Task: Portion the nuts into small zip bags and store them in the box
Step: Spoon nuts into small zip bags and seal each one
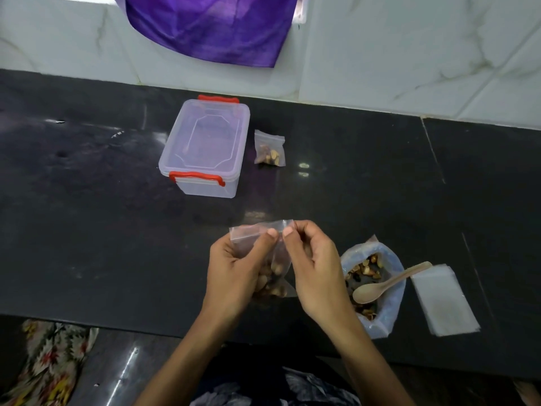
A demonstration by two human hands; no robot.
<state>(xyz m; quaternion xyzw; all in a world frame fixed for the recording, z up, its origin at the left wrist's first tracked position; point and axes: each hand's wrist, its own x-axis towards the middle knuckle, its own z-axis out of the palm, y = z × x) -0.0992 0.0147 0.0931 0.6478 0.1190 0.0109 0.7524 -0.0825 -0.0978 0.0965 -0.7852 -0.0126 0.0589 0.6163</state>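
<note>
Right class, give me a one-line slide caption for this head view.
Both hands, left and right, pinch shut a small clear zip bag of nuts before the lidded clear plastic box with red clips.

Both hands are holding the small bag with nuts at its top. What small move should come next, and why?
Probably run the pinching fingers along the top strip to seal the small zip bag. The left hand and right hand both pinch its top edge, and nuts already sit in its bottom. The spoon rests in the nut supply bag, so filling looks done.

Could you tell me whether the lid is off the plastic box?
No, the clear lid sits on the plastic box, with both red latches showing.
</note>
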